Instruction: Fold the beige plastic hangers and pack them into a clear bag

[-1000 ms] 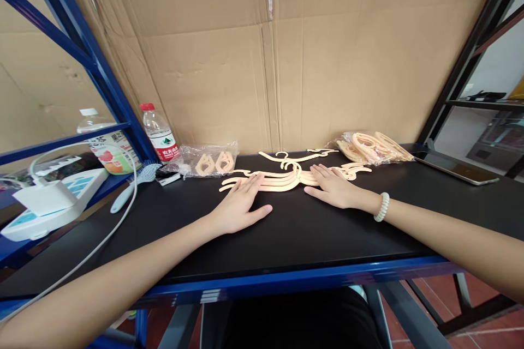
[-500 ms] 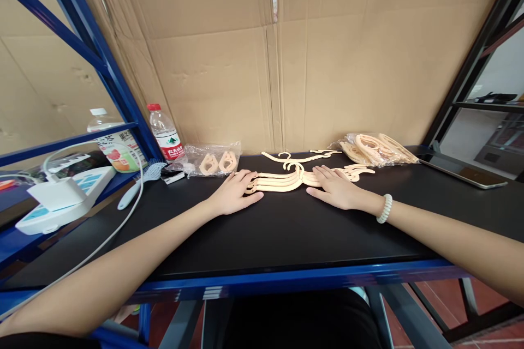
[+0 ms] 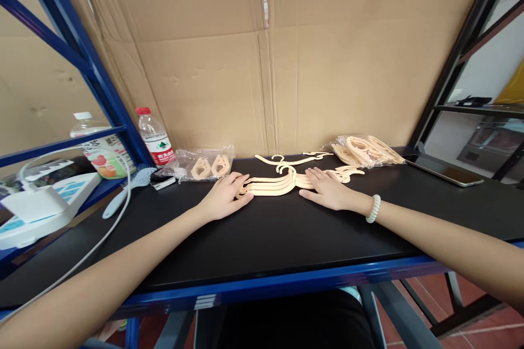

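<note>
Several cream plastic hangers (image 3: 272,191) lie bunched together on the black tabletop (image 3: 266,240), their hooks gathered at the middle. At their left ends rests my left hand (image 3: 223,196), thumb stretched along the front and fingers extended over the tips; it touches them without a visible grip. My right hand (image 3: 331,190), with a pale coiled band (image 3: 373,209) on the wrist, lies flat across the right arms of the bunch, fingers spread a little. Its palm hides part of the hangers. Just behind the bunch lies another cream hanger (image 3: 298,161).
Clear bags hold folded hangers, one at left (image 3: 210,167) and one at right (image 3: 368,151). A phone (image 3: 446,170) lies far right. At left are a water bottle (image 3: 154,139), a hairbrush (image 3: 126,191) and a white charger (image 3: 35,203) with its cable. Cardboard (image 3: 204,76) walls the back.
The whole view has shifted slightly, so everything appears a little further left. Both hands keep the same places on the hangers.
</note>
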The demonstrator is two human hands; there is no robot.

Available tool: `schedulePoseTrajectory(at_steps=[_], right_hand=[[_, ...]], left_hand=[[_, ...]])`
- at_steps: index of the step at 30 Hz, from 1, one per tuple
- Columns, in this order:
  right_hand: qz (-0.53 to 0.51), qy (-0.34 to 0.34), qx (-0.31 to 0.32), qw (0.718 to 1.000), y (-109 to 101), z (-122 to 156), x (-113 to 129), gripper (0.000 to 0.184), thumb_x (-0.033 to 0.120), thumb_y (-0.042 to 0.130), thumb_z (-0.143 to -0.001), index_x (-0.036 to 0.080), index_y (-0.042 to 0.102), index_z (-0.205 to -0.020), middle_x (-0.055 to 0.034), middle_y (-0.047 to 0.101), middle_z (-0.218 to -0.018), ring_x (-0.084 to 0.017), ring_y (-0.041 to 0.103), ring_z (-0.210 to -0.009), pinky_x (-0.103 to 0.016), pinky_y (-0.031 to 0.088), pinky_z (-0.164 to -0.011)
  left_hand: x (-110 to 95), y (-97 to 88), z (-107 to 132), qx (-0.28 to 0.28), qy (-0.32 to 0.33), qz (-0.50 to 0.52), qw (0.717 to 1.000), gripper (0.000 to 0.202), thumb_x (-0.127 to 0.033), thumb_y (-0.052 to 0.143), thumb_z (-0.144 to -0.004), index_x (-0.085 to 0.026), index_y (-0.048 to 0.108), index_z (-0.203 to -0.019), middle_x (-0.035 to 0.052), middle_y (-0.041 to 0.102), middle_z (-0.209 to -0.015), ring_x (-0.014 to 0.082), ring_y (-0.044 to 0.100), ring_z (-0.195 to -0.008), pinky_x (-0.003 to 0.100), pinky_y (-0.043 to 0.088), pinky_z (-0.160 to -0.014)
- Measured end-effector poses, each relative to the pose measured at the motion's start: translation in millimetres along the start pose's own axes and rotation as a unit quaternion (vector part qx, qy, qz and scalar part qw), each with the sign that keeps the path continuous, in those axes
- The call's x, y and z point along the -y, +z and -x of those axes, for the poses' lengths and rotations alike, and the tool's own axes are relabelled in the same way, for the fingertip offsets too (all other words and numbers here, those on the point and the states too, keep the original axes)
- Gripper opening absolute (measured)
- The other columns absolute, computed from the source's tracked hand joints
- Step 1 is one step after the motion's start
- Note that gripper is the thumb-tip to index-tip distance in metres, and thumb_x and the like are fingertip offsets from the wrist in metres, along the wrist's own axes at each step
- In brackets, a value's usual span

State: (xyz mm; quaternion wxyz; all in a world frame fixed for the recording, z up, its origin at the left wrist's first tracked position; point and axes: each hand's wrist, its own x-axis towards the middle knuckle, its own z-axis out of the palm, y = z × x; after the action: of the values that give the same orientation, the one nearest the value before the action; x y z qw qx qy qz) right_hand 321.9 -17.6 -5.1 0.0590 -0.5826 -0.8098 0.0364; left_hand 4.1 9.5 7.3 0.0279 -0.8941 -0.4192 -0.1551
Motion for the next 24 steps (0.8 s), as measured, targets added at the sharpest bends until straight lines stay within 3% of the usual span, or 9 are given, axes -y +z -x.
schedulePoseTrajectory(at_steps=[5, 8, 12, 15, 19, 24], right_hand=[[-0.04, -0.009, 0.001, 0.999, -3, -1, -4, 0.093, 0.071, 0.022, -0.09, 0.001, 0.018, -0.151, -0.0195, 0.014, -0.156, -0.033, 0.006, -0.145, -0.053, 0.011, -0.116], [-0.08, -0.013, -0.051, 0.995, -8, -3, -13, 0.09, 0.07, 0.024, -0.09, 0.003, 0.024, -0.15, -0.0195, 0.019, -0.155, -0.034, 0.01, -0.144, -0.053, 0.015, -0.116], [-0.113, -0.023, -0.174, 0.978, -24, -7, -31, 0.069, 0.056, 0.035, -0.094, 0.008, 0.039, -0.143, -0.019, 0.037, -0.148, -0.034, 0.029, -0.14, -0.047, 0.026, -0.114], [-0.127, 0.025, -0.233, 0.964, -40, -8, -49, 0.051, 0.042, 0.041, -0.095, 0.009, 0.054, -0.131, -0.0175, 0.054, -0.135, -0.032, 0.049, -0.126, -0.043, 0.038, -0.106], [-0.155, 0.067, -0.274, 0.947, -54, -8, -72, 0.033, 0.032, 0.047, -0.092, 0.015, 0.068, -0.11, -0.0091, 0.068, -0.113, -0.025, 0.063, -0.104, -0.034, 0.047, -0.092], [-0.158, 0.09, -0.291, 0.94, -55, -11, -91, 0.024, 0.028, 0.055, -0.086, 0.019, 0.072, -0.099, -0.004, 0.073, -0.1, -0.021, 0.067, -0.092, -0.028, 0.05, -0.079]], left_hand=[[0, -6.6, 3, -0.033, 0.014, 0.01, 0.999, 0.061, -0.055, 0.042, -0.091, -0.016, 0.045, -0.137, 0.014, 0.051, -0.129, 0.029, 0.051, -0.119, 0.042, 0.04, -0.103], [-4, -11.2, 4, -0.059, 0.007, 0.022, 0.998, 0.059, -0.054, 0.043, -0.091, -0.015, 0.048, -0.134, 0.0136, 0.053, -0.129, 0.0278, 0.052, -0.118, 0.041, 0.041, -0.102], [-5, -12.4, 4, -0.079, -0.002, 0.034, 0.996, 0.055, -0.053, 0.044, -0.09, -0.015, 0.051, -0.129, 0.0132, 0.056, -0.129, 0.0276, 0.051, -0.121, 0.042, 0.038, -0.105], [-2, -13.6, 4, -0.078, -0.003, 0.045, 0.996, 0.051, -0.049, 0.043, -0.089, -0.016, 0.052, -0.127, 0.0132, 0.057, -0.129, 0.0278, 0.051, -0.122, 0.043, 0.038, -0.106], [0, -19.0, 4, -0.098, -0.018, 0.064, 0.993, 0.046, -0.043, 0.042, -0.087, -0.015, 0.055, -0.122, 0.0129, 0.06, -0.126, 0.0278, 0.053, -0.12, 0.045, 0.04, -0.105], [-1, -22.3, 3, -0.113, -0.055, 0.13, 0.983, 0.04, -0.034, 0.043, -0.083, -0.017, 0.057, -0.117, 0.0095, 0.067, -0.116, 0.0247, 0.061, -0.112, 0.041, 0.046, -0.1]])
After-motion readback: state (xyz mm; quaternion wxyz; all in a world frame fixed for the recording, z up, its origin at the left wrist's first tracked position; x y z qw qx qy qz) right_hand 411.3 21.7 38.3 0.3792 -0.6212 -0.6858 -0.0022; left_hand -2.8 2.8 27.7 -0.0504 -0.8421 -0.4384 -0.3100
